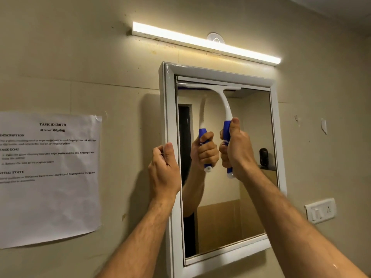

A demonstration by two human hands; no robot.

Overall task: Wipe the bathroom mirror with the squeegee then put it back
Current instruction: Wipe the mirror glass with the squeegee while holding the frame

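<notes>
The mirror (255, 127) hangs on the wall in a white frame. A squeegee (225, 109) with a white neck and blue handle has its blade lying across the top left part of the glass, just under the frame. My right hand (236, 151) grips the blue handle, thumb up along it. My left hand (164, 169) holds the left edge of the mirror frame, thumb on the front and fingers curled round the side. Both the squeegee and my right hand show as reflections in the glass.
A lit tube light (204, 42) runs above the mirror, with a suction hook (215, 38) behind it. A printed task sheet (48, 177) is taped to the wall at left. A switch plate (320, 210) sits at right.
</notes>
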